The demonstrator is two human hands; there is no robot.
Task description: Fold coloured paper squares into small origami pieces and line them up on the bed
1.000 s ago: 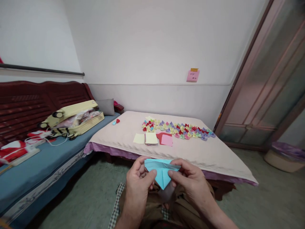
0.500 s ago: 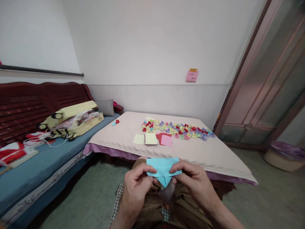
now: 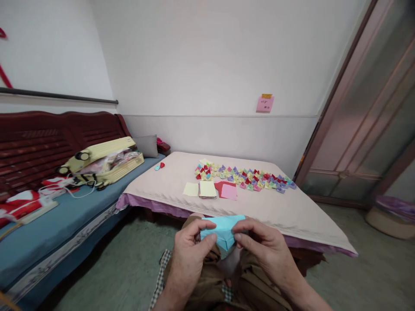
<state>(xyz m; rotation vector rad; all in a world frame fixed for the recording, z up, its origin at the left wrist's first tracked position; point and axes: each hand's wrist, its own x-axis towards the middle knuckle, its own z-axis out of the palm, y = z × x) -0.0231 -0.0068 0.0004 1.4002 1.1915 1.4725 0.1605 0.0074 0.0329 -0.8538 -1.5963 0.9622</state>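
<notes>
A piece of light-blue folding paper (image 3: 223, 229) is held between my hands above my lap, its lower edge folded to a downward point. My left hand (image 3: 193, 246) pinches its left side, thumb in front and index finger along the top. On the right side, my right hand (image 3: 262, 242) grips the paper between thumb and fingers. Beyond, on the table, lie a stack of pale-yellow paper squares (image 3: 207, 189), a single yellow sheet (image 3: 191, 189), and a pink sheet (image 3: 229, 191) over red paper (image 3: 220, 185). Several small folded paper pieces (image 3: 249, 177) spread in coloured rows behind them.
A cream cloth covers the table (image 3: 162, 185). To the left, an open yellow suitcase (image 3: 106, 157) rests on a wooden bench with a blue cushion (image 3: 81, 207). A pink note (image 3: 265, 104) is taped to the wall. At right stands a lined bin (image 3: 391, 218).
My left thumb has moved up onto the front of the blue paper, and my right thumb has risen too. The paper's left and right sides now fold inward more. The view has shifted slightly.
</notes>
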